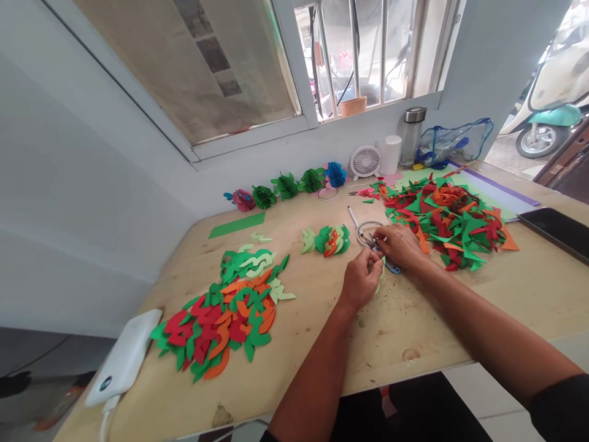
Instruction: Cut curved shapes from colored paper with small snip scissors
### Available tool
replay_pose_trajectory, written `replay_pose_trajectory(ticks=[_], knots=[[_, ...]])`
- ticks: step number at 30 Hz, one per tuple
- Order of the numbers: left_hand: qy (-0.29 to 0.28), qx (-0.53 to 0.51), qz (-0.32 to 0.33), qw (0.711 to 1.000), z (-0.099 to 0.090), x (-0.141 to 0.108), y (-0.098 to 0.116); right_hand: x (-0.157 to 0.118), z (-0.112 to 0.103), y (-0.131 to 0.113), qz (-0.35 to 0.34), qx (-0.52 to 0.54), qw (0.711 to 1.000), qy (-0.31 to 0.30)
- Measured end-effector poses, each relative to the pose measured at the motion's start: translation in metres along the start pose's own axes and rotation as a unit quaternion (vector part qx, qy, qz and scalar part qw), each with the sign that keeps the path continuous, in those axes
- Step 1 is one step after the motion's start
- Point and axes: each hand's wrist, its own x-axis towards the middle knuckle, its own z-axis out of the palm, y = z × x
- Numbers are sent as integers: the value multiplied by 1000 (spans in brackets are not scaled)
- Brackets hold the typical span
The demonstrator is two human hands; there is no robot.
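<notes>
My left hand [363, 279] is closed in a pinch on a small pale green paper piece [381, 279], partly hidden by the fingers. Just beyond it, my right hand [399, 245] has its fingers curled over what look like scissors; a blue handle [392, 267] shows below the hand, and the rest is mostly covered. A white pen [353, 216] and a thin round ring [368, 224] lie beside the right fingertips. To the left of my hands sit stacked green and orange paper cutouts [332, 240] and a small pale green stack [308, 241].
Curved paper cutouts [225, 313] are heaped at left, pointed paper scraps [455, 215] at right. Folded paper shapes [286, 186] line the wall beside a small fan [365, 162] and a glass bottle [411, 138]. A phone [559, 230] and a white power bank [124, 356] lie near the edges.
</notes>
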Motion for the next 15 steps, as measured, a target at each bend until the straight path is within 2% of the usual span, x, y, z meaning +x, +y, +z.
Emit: replay_pose_trajectory(ticks=[8, 15], knots=[[12, 36, -11, 999, 2, 2, -1, -3, -3, -5, -7, -32, 999, -2], [11, 43, 8, 999, 3, 2, -4, -4, -4, -9, -34, -60, 998, -13]])
